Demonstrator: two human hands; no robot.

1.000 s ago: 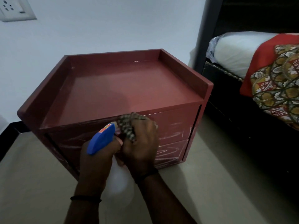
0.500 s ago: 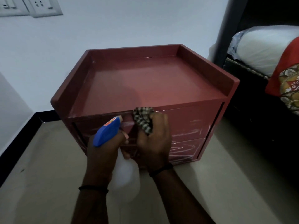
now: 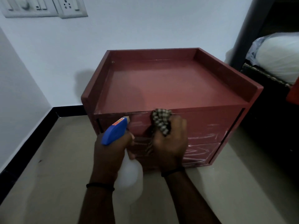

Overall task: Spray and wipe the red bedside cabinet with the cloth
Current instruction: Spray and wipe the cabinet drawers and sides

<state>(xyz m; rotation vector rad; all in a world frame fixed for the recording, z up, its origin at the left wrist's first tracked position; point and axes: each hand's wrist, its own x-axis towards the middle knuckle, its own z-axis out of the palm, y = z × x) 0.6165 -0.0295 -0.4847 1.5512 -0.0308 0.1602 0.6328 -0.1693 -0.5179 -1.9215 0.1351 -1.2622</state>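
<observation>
Both hands work at the front of the cabinet (image 3: 169,81). The left hand (image 3: 111,151) is curled round the neck of the bottle (image 3: 115,131), blue head up and nozzle aimed at the upper drawer (image 3: 202,125) just ahead of it; whether a finger is on the trigger I cannot tell. The right hand (image 3: 171,143) is closed on the bunched checked cloth (image 3: 161,120), pressing it to that drawer's top edge just right of the nozzle, with a tail of fabric hanging below the fist. Keeping sprayer and cloth side by side probably lets wetting and rubbing follow each other without setting anything down.

Directly beyond the knuckles lies the cabinet's red top, rimmed on three sides, with its back towards the wall. White streaks (image 3: 202,152) mark the drawer fronts to the right of and below the right hand, so that area looks not yet wiped. Farther right stands the bed (image 3: 275,59); up and left of the left hand a socket plate (image 3: 72,7) sits on the wall.
</observation>
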